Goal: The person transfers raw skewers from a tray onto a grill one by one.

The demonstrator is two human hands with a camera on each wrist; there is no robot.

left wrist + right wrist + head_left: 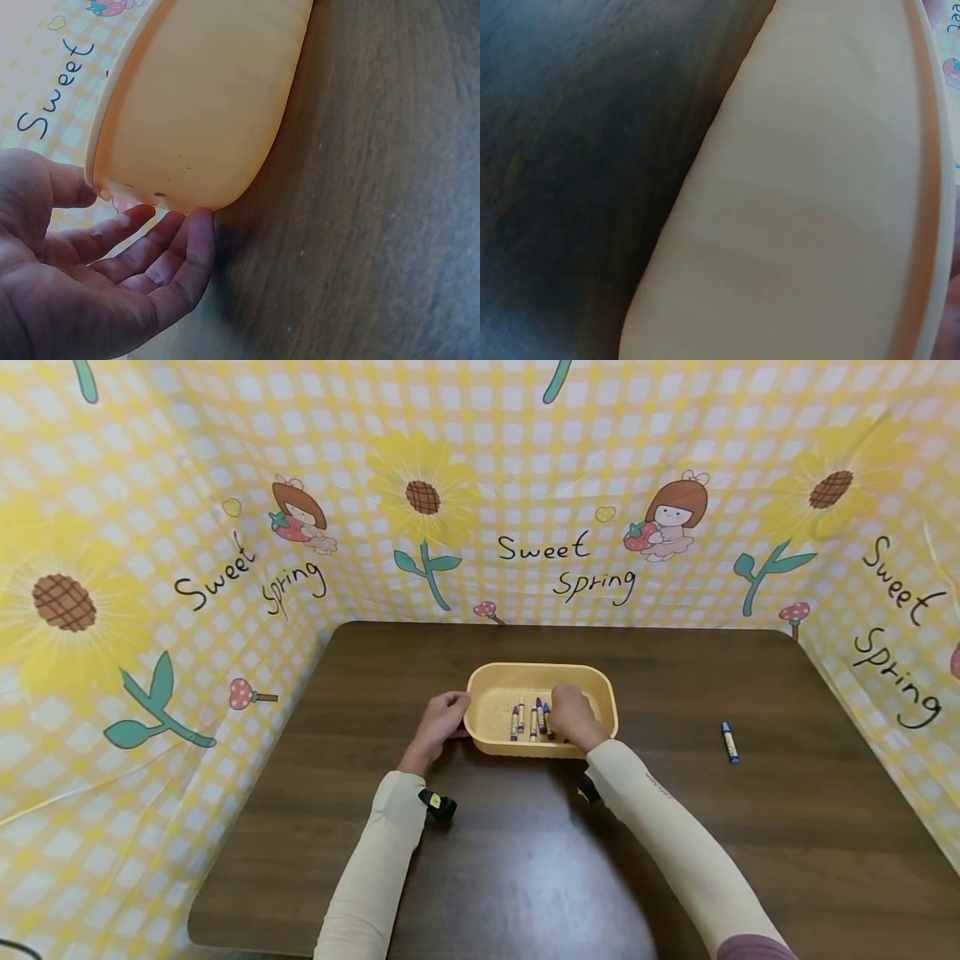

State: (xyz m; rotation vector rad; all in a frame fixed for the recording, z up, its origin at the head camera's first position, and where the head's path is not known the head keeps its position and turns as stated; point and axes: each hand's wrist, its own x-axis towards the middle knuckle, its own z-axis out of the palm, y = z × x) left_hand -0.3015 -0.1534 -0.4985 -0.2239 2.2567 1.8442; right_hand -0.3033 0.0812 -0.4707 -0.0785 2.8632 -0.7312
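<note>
A handful of short wax crayons, pale-wrapped w/ mostly dark blue-purple tips, lie in a loose row on the floor of a shallow, round-cornered yellow plastic tray. Their long axes run approx. straight away from the person, i.e. across the tray's length. Key bit: the row sits just L of the person's right hand, v. close, so that hand is the nearer one.

The right hand reaches in over the tray's near rim, knuckles up, fingers bent down; fingertips are hidden, so can't tell whether it grips anything. Right wrist cam's no help: mostly tray wall & tabletop. The left hand holds the tray's L end, thumb at the rim, fingers curled against the outer wall.

Off to the R, well apart from the tray, a lone blue-and-white crayon lies on the dark brown wood-grain table, blue tip pointing away from the person & a touch L. It's R of the right hand, slightly nearer the person.

Both forearms, in cream sleeves, slant inward to the tray. Behind everything: yellow-check cloth w/ sunflowers etc.
</note>
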